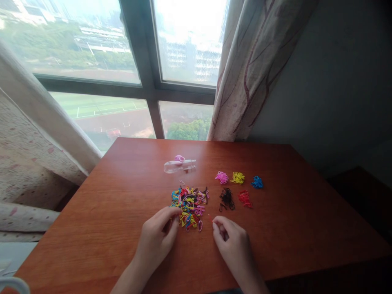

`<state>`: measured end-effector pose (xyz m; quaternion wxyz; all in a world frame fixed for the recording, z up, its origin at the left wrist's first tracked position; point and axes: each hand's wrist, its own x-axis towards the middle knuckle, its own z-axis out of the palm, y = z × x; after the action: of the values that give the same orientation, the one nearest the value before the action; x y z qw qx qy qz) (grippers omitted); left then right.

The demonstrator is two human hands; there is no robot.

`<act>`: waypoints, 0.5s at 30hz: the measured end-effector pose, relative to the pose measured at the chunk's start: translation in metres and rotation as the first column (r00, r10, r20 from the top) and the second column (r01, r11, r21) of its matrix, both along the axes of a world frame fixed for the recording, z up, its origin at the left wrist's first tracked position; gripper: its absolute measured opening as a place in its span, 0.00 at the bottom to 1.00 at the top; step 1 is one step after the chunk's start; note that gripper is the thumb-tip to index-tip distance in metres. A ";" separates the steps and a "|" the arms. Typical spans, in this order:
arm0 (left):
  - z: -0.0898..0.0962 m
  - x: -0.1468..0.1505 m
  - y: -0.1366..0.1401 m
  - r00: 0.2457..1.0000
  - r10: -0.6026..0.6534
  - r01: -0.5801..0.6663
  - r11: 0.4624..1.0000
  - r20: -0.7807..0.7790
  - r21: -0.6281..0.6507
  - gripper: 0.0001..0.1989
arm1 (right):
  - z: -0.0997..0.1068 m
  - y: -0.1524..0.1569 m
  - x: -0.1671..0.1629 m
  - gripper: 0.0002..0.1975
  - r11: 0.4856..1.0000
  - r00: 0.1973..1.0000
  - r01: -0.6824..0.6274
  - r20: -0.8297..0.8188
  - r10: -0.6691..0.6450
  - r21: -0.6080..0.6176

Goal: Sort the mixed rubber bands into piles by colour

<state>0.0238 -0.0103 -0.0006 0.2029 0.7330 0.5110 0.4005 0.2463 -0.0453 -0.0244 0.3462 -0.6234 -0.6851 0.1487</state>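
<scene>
Apparently, right hand (232, 237) pinches red band (212, 221) near mixed pile (190, 200).

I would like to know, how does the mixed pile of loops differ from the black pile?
Colour: the mixed pile holds pink, yellow, blue, red and black loops, while the black pile has one colour only. Size: the mixed pile spreads wide; the black pile is much smaller. Contact: the left hand is at the mixed pile's edge, but no hand touches the black pile. Both are loose heaps of small loops on the table.
</scene>
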 end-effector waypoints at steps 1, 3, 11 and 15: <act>0.000 0.000 0.000 1.000 0.001 -0.001 1.000 -0.002 0.002 0.08 | 0.000 0.000 0.003 0.10 1.000 1.000 0.015 -0.020 -0.015 0.003; 0.000 0.000 0.000 1.000 0.002 -0.002 1.000 -0.006 0.005 0.08 | -0.001 0.001 0.014 0.11 0.998 0.997 0.063 -0.045 -0.062 0.013; 0.001 0.001 0.002 0.999 -0.016 0.016 1.000 -0.033 -0.009 0.09 | -0.005 0.026 0.085 0.17 0.937 0.932 0.334 0.116 -0.344 0.102; 0.000 0.000 0.002 0.999 -0.023 0.023 1.000 -0.039 0.008 0.08 | -0.005 0.031 0.096 0.19 0.921 0.902 0.368 0.194 -0.387 0.124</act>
<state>0.0242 -0.0084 -0.0002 0.1942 0.7474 0.5047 0.3859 0.3426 -0.0140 -0.0296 0.3183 -0.7415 -0.5903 -0.0185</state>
